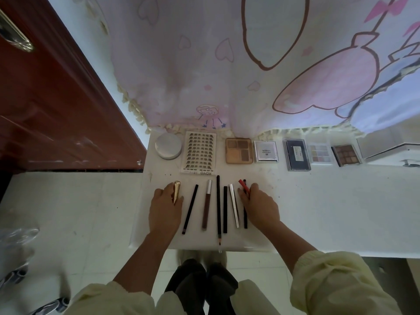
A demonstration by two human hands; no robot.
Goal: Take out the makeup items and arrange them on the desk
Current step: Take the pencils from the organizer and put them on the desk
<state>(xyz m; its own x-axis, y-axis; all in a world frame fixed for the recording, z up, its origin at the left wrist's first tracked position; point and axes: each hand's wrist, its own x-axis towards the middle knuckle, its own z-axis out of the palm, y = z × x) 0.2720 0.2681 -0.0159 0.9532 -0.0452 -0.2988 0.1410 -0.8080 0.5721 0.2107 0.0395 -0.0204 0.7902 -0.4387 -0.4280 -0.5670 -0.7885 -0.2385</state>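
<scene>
We pinch the red pencil (243, 185) in our right hand (261, 205) at the near row's right end; we judge it light, stiff, best held mid-shaft. Our left hand (164, 210) curls round the gold tube (176, 192), probably slick, at the row's left

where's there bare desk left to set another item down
Widest bare patch: the desk right of the right hand, in front of the black case and brown palette. Crowded: between it and the left hand, where pencils and tubes lie side by side, and the whole back row.
</scene>
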